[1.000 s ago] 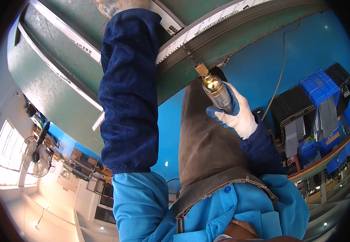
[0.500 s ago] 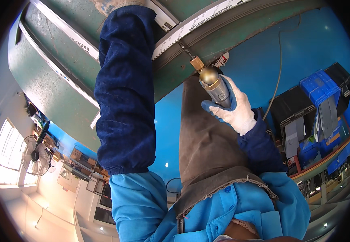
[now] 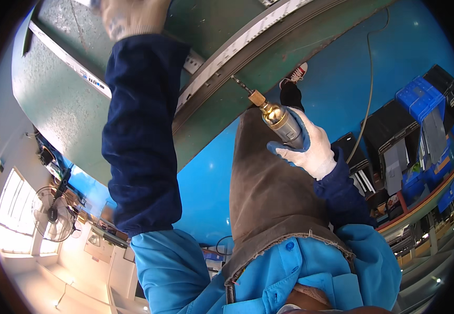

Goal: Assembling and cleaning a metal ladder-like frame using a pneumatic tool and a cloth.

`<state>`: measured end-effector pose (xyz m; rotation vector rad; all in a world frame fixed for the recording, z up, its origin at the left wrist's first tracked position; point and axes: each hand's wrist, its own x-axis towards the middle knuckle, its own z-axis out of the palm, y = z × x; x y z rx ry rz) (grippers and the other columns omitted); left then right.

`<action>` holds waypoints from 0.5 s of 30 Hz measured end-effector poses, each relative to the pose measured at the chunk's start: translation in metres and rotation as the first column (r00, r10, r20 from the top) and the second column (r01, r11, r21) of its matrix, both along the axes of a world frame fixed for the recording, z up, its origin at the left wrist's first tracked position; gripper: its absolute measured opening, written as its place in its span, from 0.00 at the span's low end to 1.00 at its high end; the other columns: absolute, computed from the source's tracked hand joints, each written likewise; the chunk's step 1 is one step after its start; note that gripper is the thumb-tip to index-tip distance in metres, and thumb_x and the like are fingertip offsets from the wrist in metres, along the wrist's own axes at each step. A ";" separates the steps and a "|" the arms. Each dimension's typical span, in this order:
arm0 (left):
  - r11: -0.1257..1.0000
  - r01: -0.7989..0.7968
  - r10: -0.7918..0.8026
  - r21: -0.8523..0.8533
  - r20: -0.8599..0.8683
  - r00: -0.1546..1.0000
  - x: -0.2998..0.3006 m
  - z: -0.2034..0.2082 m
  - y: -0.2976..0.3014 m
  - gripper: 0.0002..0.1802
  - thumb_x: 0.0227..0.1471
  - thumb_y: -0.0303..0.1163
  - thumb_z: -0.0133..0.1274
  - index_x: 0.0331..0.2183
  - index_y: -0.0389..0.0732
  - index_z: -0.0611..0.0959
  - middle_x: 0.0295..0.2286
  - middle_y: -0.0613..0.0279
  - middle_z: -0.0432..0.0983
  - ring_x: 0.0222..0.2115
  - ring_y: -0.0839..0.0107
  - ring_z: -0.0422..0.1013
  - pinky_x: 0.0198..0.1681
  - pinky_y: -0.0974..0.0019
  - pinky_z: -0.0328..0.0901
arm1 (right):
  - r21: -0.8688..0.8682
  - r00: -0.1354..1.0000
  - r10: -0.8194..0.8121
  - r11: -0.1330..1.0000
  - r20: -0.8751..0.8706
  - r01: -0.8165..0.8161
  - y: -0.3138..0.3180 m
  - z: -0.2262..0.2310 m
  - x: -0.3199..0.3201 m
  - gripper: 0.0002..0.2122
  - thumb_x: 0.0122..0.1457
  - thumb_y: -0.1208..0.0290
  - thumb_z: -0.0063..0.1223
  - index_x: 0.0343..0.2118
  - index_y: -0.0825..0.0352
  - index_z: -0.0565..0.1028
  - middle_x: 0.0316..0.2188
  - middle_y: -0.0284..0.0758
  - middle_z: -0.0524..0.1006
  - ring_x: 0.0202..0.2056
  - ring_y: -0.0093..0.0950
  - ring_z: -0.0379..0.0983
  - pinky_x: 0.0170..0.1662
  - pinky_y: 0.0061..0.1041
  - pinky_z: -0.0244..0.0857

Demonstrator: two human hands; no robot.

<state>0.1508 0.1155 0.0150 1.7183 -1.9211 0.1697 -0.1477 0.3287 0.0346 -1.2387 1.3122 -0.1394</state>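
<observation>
My right hand [image 3: 313,149], in a white glove with blue-coated fingers, is closed around a silver hand-held drill [image 3: 284,125] with a brass-coloured collar. Its thin bit points up and left, over the green table's near edge, close to a long metal profile [image 3: 248,44] covered in printed white film. My left hand [image 3: 135,15], in a worn light glove, is at the top edge over the table. It is smeared by motion and its fingers are partly out of view, so I cannot tell whether they hold anything. Another film-covered profile [image 3: 70,64] lies left of my dark sleeve.
The green table [image 3: 49,86] fills the upper left. A hose [image 3: 369,78] crosses the blue floor [image 3: 337,83] at right. Black and blue crates [image 3: 421,99] stand beyond my right arm. A person's shoe [image 3: 299,72] shows past the table edge. A fan [image 3: 54,213] stands far left.
My left hand has come further into view, down and left. One of the two profiles left of my sleeve no longer shows there. The drill bit has drawn slightly away from the long profile.
</observation>
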 end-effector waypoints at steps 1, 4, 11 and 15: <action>0.995 -0.099 0.099 -0.004 -0.011 0.995 0.003 -0.012 0.007 0.35 0.46 0.36 0.63 0.57 0.43 0.73 0.56 0.47 0.67 0.59 0.51 0.62 0.61 0.55 0.57 | -0.009 0.999 -0.050 0.999 -0.002 0.050 0.007 -0.003 0.004 0.39 0.45 0.52 0.73 0.59 0.60 0.65 0.42 0.39 0.81 0.43 0.37 0.80 0.47 0.32 0.74; 0.957 -0.288 0.290 0.043 -0.194 0.937 0.027 -0.043 0.036 0.33 0.46 0.35 0.62 0.56 0.44 0.75 0.60 0.45 0.61 0.60 0.49 0.60 0.62 0.54 0.57 | -0.049 0.997 -0.077 0.996 0.030 0.078 0.012 -0.003 0.025 0.39 0.45 0.52 0.73 0.58 0.61 0.66 0.43 0.40 0.81 0.44 0.38 0.80 0.46 0.33 0.74; 0.965 -0.261 0.239 0.018 -0.465 0.852 0.009 -0.039 0.036 0.28 0.46 0.24 0.58 0.52 0.43 0.79 0.60 0.45 0.62 0.62 0.53 0.58 0.62 0.59 0.57 | 0.482 0.898 -0.389 0.839 0.205 0.253 0.007 -0.003 0.025 0.37 0.45 0.64 0.74 0.58 0.66 0.67 0.47 0.39 0.78 0.44 0.29 0.78 0.45 0.29 0.73; 0.961 -0.275 0.247 0.008 -0.468 0.848 0.014 -0.032 0.039 0.29 0.44 0.23 0.57 0.52 0.45 0.80 0.59 0.43 0.62 0.63 0.52 0.57 0.63 0.58 0.55 | 0.364 0.935 -0.303 0.905 0.183 0.222 0.009 -0.004 0.032 0.37 0.44 0.66 0.74 0.58 0.68 0.68 0.48 0.38 0.77 0.45 0.28 0.77 0.48 0.27 0.71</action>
